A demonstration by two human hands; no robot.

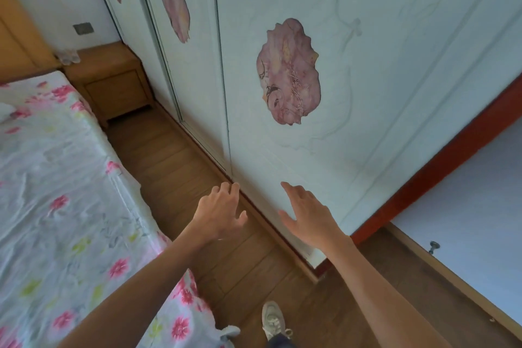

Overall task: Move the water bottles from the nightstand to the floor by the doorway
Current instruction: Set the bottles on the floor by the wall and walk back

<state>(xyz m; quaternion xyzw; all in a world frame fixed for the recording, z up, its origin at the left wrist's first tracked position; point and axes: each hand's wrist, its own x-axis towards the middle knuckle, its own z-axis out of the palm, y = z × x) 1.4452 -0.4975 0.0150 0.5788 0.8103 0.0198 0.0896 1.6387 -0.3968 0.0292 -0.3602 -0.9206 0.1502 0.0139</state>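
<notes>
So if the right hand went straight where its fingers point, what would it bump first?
Most likely the pale wardrobe door, low on its panel: the right hand has open fingers pointing along it. Depth is unclear, so it could also slide alongside without touching.

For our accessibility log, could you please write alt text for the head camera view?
The left hand and right hand, both empty and open, reach forward over a wooden floor between a floral-sheeted bed and a pale wardrobe. At the far end, clear water bottles sit on a wooden nightstand.
</notes>
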